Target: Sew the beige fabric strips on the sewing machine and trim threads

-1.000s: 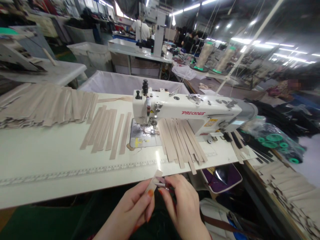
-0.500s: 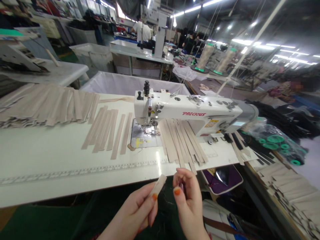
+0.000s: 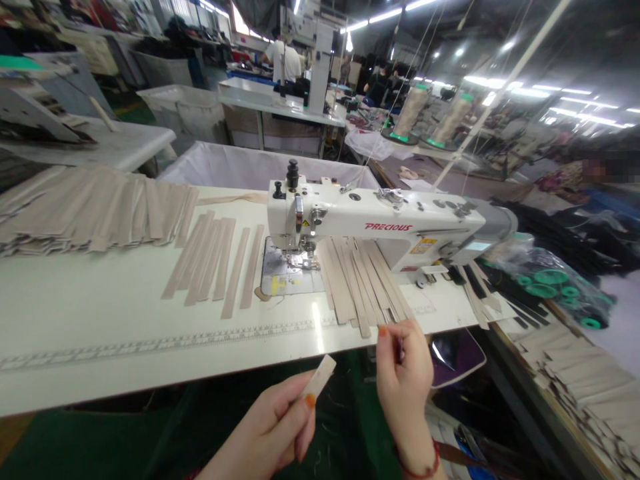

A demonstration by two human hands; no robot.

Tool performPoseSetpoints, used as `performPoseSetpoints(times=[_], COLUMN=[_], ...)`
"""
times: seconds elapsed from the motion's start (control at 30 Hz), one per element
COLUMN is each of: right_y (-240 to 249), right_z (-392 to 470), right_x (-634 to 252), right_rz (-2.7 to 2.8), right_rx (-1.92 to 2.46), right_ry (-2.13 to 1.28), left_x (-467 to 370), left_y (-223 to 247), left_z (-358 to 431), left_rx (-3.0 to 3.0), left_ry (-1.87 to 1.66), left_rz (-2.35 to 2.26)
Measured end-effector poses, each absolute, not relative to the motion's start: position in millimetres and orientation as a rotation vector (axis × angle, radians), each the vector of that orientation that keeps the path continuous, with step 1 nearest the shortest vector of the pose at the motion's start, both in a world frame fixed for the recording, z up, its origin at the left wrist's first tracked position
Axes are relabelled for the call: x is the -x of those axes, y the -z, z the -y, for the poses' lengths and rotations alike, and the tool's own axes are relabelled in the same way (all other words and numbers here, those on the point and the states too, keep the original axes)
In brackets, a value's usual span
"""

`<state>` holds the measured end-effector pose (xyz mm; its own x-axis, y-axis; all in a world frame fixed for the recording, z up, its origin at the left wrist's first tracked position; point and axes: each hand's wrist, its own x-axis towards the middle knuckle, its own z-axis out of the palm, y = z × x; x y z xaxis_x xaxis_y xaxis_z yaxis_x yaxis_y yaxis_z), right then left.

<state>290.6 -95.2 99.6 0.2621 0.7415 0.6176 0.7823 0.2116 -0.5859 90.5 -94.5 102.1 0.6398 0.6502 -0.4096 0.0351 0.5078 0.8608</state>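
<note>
Below the table's front edge, my left hand (image 3: 283,420) pinches a short beige strip (image 3: 320,377) between thumb and fingers. My right hand (image 3: 406,367) is at the table edge, its thumb and fingers closed at the ends of the beige strips (image 3: 357,287) lying under the sewing machine arm (image 3: 370,217). What its fingertips grip is too small to make out. Left of the needle plate (image 3: 287,283), several separate beige strips (image 3: 213,260) lie side by side.
A large pile of beige strips (image 3: 100,207) covers the table's far left. Thread cones (image 3: 413,113) stand behind the machine. More strips (image 3: 585,387) and bagged green spools (image 3: 550,287) are at the right. A person in white (image 3: 285,63) is in the background.
My right hand has moved right and up, from beside my left hand to the strips' front ends at the table edge. My left hand has barely moved and keeps its strip.
</note>
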Motion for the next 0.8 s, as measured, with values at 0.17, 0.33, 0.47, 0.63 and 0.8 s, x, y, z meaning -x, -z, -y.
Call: performPoseSetpoints(times=[0.17, 0.33, 0.47, 0.63, 0.8], right_y=[-104, -102, -94, -97, -100], right_z=[104, 121, 112, 101, 117], right_x=[-296, -268, -263, -281, -269], right_rz=[1.505, 1.752, 1.865, 1.561, 1.852], right_rx=[1.477, 1.332, 1.365, 1.463, 1.298], right_ry=[-0.292, -0.419, -0.065, 0.027, -0.266], left_x=[-91, -97, -97, -92, -97], left_y=[-99, -93, -92, -91, -87], left_z=[93, 93, 95, 96, 97], left_rx=[-0.864, -0.954, -1.098, -1.021, -0.993], left_ry=[-0.469, -0.508, -0.511, -0.494, -0.559], left_rz=[-0.811, -0.799, -0.808, -0.845, -0.852])
